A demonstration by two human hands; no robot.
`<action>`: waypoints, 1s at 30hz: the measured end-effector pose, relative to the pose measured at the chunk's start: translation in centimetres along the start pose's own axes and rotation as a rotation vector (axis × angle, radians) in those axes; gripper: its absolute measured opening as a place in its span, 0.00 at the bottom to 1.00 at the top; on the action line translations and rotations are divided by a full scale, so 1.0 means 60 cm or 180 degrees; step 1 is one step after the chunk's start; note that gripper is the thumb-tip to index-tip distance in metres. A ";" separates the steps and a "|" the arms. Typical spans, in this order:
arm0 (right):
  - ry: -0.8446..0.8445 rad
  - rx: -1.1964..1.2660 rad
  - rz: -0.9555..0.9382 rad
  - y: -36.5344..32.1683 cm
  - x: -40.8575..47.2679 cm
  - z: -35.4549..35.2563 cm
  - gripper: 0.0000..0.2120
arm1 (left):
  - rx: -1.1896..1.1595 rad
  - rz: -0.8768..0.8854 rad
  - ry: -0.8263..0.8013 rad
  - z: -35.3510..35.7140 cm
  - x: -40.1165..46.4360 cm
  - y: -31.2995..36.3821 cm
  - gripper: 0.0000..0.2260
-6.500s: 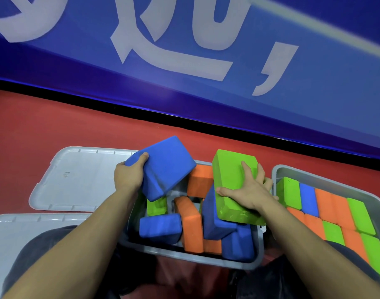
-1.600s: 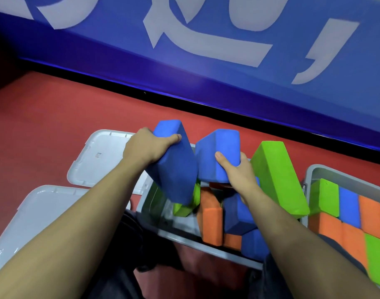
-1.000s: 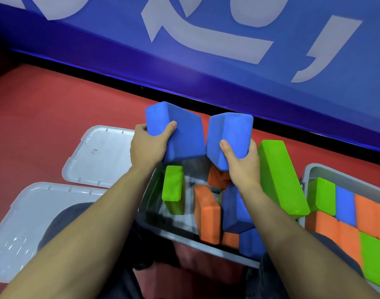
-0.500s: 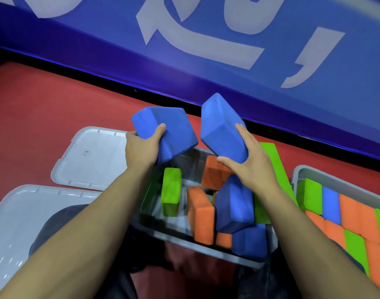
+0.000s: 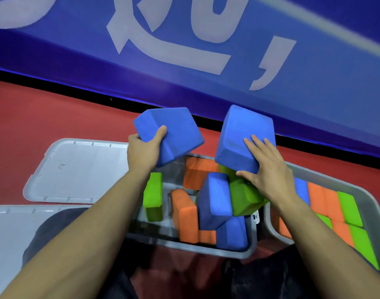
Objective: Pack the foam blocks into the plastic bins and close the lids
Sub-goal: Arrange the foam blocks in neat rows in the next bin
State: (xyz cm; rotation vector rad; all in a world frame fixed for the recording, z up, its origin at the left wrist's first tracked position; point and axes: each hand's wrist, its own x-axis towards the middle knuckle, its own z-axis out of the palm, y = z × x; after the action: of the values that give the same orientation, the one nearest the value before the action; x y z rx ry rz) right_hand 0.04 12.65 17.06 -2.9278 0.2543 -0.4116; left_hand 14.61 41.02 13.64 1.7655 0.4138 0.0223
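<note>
My left hand point(image 5: 142, 152) grips a blue foam block point(image 5: 174, 130) held above the far left corner of the middle grey bin point(image 5: 234, 252). My right hand point(image 5: 269, 175) holds a second blue block point(image 5: 243, 134) above the bin's far right side, fingers spread on its face and thumb under its edge. Inside the bin lie jumbled blocks: a green one point(image 5: 153, 196) standing at the left, orange ones point(image 5: 184, 212), blue ones point(image 5: 216, 199), and a large green block point(image 5: 244, 196) partly hidden under my right hand.
A second grey bin point(image 5: 373, 210) at the right holds neat rows of orange, green and blue blocks. Two grey lids lie on the red floor at the left: one farther point(image 5: 76, 169), one nearer point(image 5: 9, 229). A blue wall with white lettering runs behind.
Both hands have lifted their blue blocks out of the bin and moved them apart. The right block has tilted so its broad face shows. The large green block now leans under my right hand.
</note>
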 end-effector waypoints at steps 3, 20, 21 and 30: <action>-0.0114 -0.0054 0.0085 0.017 -0.013 -0.011 0.44 | 0.0050 0.0011 -0.0075 0.010 -0.009 0.000 0.39; -0.0208 0.0132 -0.0025 0.013 -0.006 -0.007 0.41 | 0.0230 0.0059 -0.0099 0.009 -0.016 -0.006 0.38; -0.0145 0.0184 -0.0066 0.009 -0.006 -0.006 0.40 | 0.0223 0.0056 -0.0096 0.008 -0.015 -0.007 0.38; 0.0301 0.0837 -0.0588 -0.109 0.022 0.016 0.30 | 0.0218 0.0071 -0.0152 -0.004 -0.019 -0.009 0.37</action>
State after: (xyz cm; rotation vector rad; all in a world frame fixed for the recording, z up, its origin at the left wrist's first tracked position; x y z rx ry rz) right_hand 2.51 18.90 17.74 -2.6843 -0.0566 -0.5646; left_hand 13.34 40.99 13.40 1.8346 0.3639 -0.0185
